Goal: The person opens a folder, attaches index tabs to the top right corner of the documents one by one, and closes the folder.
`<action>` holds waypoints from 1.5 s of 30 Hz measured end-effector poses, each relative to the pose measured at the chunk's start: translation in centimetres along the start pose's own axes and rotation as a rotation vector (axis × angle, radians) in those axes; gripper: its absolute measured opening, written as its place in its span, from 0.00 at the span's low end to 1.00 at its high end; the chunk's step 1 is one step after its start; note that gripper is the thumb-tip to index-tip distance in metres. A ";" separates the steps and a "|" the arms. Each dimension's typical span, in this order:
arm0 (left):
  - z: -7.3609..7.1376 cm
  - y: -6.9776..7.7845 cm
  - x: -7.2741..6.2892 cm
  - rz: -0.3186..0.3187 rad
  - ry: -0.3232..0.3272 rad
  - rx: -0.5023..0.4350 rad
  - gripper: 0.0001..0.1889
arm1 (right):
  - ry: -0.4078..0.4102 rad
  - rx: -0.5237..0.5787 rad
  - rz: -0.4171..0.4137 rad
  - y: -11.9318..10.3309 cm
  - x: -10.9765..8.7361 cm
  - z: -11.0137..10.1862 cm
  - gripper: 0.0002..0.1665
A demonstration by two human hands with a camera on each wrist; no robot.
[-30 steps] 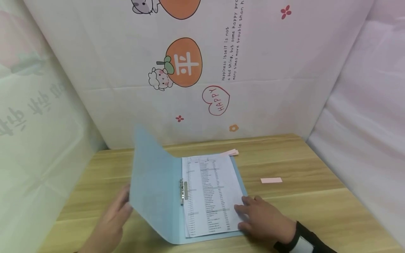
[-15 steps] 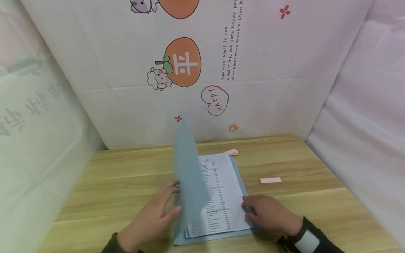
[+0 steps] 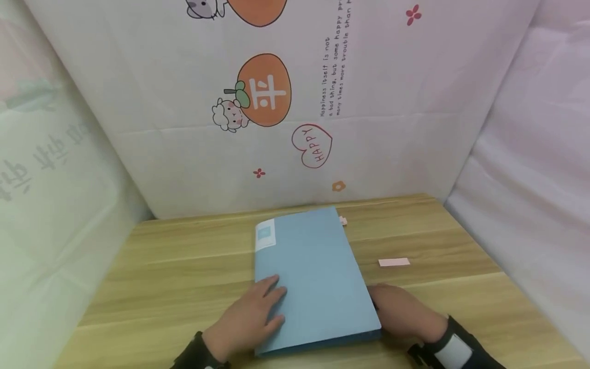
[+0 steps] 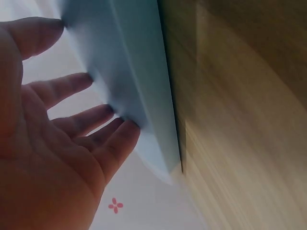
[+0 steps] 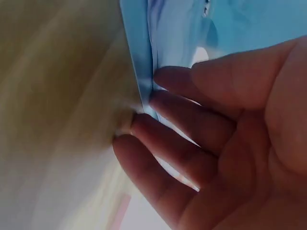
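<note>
A light blue file folder [image 3: 318, 271] lies on the wooden table, its front cover down over the papers and a white label at its upper left. My left hand [image 3: 249, 318] rests its spread fingertips on the cover near the spine; in the left wrist view the fingers [image 4: 117, 143] touch the cover beside the spine [image 4: 148, 81]. At the folder's right edge is my right hand [image 3: 405, 312], partly behind the cover. In the right wrist view its lightly bent fingers [image 5: 177, 120] touch the folder's edge and the sheets [image 5: 168, 33], with a gap beneath the cover.
Pale pink paper slips [image 3: 343, 221] stick out at the folder's upper right corner. One pink strip [image 3: 394, 262] lies apart on the table [image 3: 461, 307] to the right. Printed cloth [image 3: 392, 128] hangs behind and at both sides.
The folder's cover has swung from standing up at the left to lying over the printed sheets. My left hand has moved right with it; the right hand has shifted slightly right.
</note>
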State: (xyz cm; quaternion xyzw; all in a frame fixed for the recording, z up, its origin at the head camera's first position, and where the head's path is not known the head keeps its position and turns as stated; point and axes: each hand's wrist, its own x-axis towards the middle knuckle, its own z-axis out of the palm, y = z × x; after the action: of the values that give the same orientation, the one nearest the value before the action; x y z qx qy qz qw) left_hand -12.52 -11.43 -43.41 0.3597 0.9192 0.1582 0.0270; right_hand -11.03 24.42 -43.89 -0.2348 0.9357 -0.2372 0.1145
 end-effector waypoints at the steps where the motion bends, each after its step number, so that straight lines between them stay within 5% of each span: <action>1: 0.0 0.1 0.1 0.006 -0.004 0.016 0.27 | 0.003 0.002 0.004 0.1 -0.1 -0.2 0.12; 9: 0.9 0.2 0.8 0.003 -0.098 0.121 0.28 | 0.099 -0.098 0.029 -1.3 -0.3 -1.3 0.10; 13: 0.9 0.4 1.2 0.009 -0.130 0.168 0.28 | 0.164 -0.295 -0.095 -3.5 0.4 0.4 0.21; 18: 0.2 0.9 1.7 0.001 -0.166 0.187 0.26 | 0.059 -0.366 -0.274 -6.4 1.2 3.4 0.27; 24: -0.8 0.8 3.0 0.001 -0.192 0.190 0.22 | -0.023 -0.364 -0.253 -7.7 1.5 4.1 0.25; 33: -2.1 -2.6 6.3 -0.072 -0.158 0.270 0.24 | -0.090 -0.323 -0.202 -8.0 2.1 3.8 0.24; 39: -2.1 -5.5 7.5 -0.197 -0.169 0.141 0.33 | -0.113 -0.304 -0.201 -8.1 2.4 3.8 0.23; 45: -2.3 -6.1 7.8 -0.203 -0.176 0.094 0.34 | -0.107 -0.321 -0.191 -8.3 2.8 3.7 0.22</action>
State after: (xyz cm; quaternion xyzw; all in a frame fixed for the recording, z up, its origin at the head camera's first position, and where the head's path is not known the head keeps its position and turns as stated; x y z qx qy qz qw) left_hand -22.64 -11.08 -42.66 0.2783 0.9513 0.0795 0.1064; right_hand -9.10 15.18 -43.23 -0.3501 0.9275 -0.0819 0.1022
